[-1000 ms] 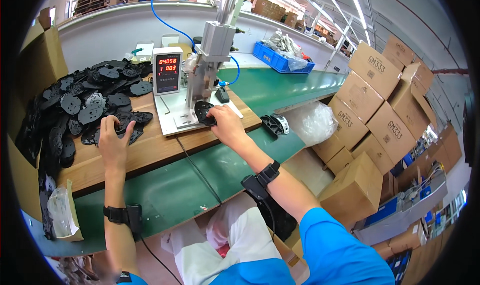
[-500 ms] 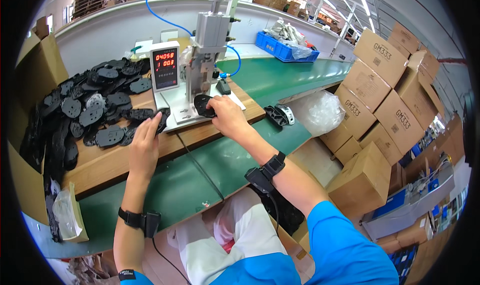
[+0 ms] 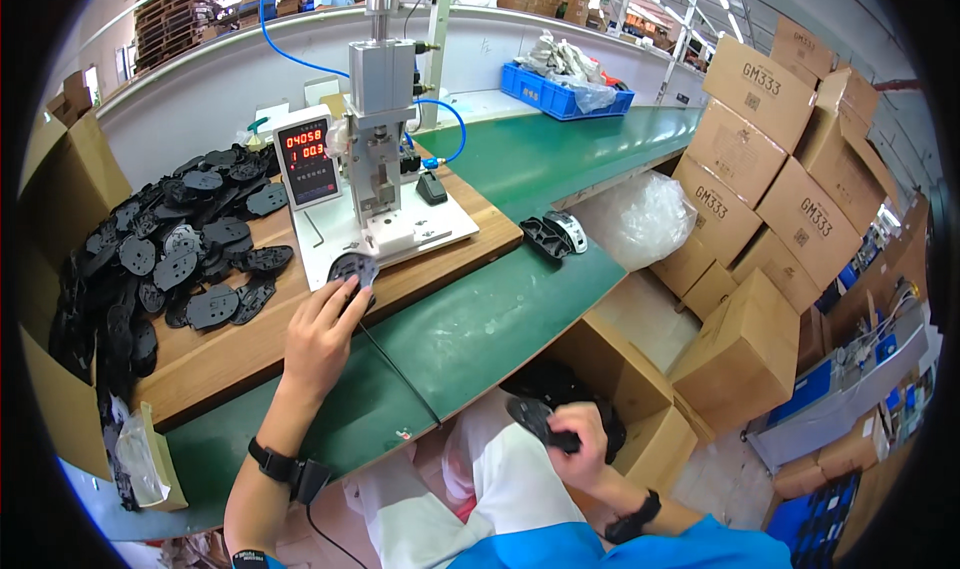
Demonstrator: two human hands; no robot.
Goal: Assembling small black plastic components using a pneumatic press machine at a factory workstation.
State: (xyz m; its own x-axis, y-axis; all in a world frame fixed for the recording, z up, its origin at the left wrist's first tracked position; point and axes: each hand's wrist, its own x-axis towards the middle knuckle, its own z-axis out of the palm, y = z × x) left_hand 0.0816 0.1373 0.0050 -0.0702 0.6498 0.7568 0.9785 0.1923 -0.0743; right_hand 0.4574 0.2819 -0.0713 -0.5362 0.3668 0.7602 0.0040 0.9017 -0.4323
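Note:
My left hand [image 3: 322, 331] is closed on a black oval plastic part [image 3: 354, 266], shaped like the underside of a computer mouse. It has this part at the front edge of the white base of a bench press [image 3: 383, 119]. Low on the right, my right hand [image 3: 583, 443] grips a similar black oval plastic part [image 3: 532, 418] in front of an open carton [image 3: 640, 371] below the table edge. More dark parts lie inside that carton. Beneath the press head, the small white fixture [image 3: 390, 235] carries no black part.
A heap of black plastic parts [image 3: 175, 264] covers the wooden board's left side. A counter box with a red display [image 3: 308, 159] stands beside the press. On the green table [image 3: 480, 314] lies a black-and-silver piece [image 3: 553, 237]. Beyond are a blue crate [image 3: 567, 97] and stacked cartons [image 3: 760, 144].
My right hand has left the press fixture with a black part and come down to the carton. My left hand has moved right, bringing another part to the press base.

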